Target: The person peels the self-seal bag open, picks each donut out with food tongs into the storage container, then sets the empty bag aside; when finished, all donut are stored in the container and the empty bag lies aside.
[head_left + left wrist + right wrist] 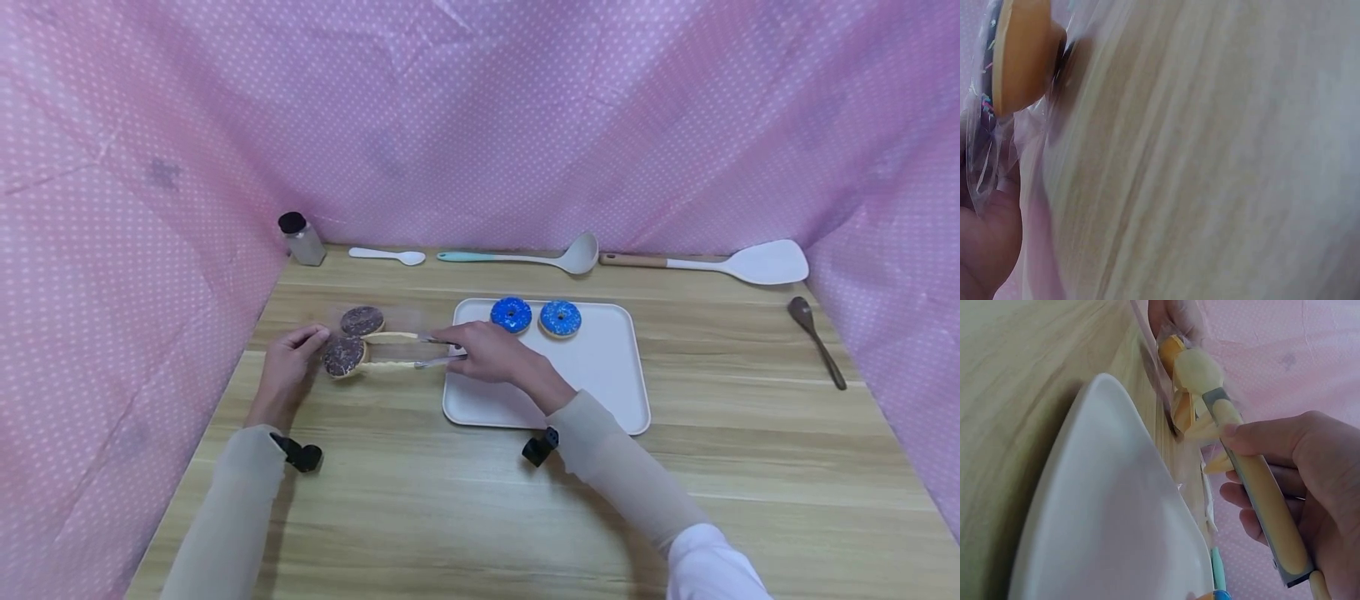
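Note:
My left hand pinches the edge of a clear plastic bag at the left of the table. Two chocolate doughnuts with sprinkles are at the bag: the nearer doughnut looks tilted, and the farther doughnut is just behind it. My right hand grips a pair of tongs with cream-coloured tips. Those tips reach left to the nearer doughnut; whether they clamp it is unclear. Beneath the right hand is a white tray, bearing two blue doughnuts along its far side.
Along the back edge stand or lie a black-capped jar, a small white spoon, a ladle and a white spatula. A dark wooden spoon lies at the right. Pink dotted cloth encloses the table.

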### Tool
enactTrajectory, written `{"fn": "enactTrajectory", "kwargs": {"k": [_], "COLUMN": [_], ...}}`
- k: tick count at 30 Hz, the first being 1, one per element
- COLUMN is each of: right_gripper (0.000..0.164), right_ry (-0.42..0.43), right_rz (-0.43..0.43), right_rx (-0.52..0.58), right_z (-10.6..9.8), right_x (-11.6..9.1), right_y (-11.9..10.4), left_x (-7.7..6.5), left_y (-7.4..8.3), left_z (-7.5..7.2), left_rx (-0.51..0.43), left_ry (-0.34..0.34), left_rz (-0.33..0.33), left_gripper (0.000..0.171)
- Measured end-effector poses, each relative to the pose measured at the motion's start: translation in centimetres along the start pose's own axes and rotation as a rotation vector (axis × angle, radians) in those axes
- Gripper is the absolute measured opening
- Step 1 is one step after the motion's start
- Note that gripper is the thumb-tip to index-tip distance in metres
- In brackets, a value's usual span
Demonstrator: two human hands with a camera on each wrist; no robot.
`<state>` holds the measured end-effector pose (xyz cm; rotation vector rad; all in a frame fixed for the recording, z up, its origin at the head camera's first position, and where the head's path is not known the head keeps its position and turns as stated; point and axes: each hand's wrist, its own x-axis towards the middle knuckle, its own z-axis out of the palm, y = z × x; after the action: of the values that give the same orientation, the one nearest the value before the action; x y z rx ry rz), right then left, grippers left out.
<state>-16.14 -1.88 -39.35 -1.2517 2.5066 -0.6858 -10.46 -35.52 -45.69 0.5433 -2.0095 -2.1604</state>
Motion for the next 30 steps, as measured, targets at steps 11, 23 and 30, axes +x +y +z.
{"fn": "enactTrajectory", "kwargs": {"k": [11,23,30], "right_gripper": [0.051,0.059,0.06], "right_ry": [-0.03,-0.094,-0.088], "right_rz": [0.035,0.032,0.023], "right_rx": [0.009,-0.035,-0.047], "right_z": [-0.2,0.1,0.2], "right_x": [-0.7,1.0,1.2], "right_y": [0.2,0.2,-0.1], "left_x": [0.0,0.0,-0.1], "left_y": [0.3,-0.1,0.1], "left_z": [0.3,0.4,0.5], "left_rx": [-0.075,-0.073,-0.091], "left_ry": [-0.029,-0.055,-0.055], "left_rz": [-0.032,0.049,0.034], "left_gripper": [0.039,0.022,0.018]}}
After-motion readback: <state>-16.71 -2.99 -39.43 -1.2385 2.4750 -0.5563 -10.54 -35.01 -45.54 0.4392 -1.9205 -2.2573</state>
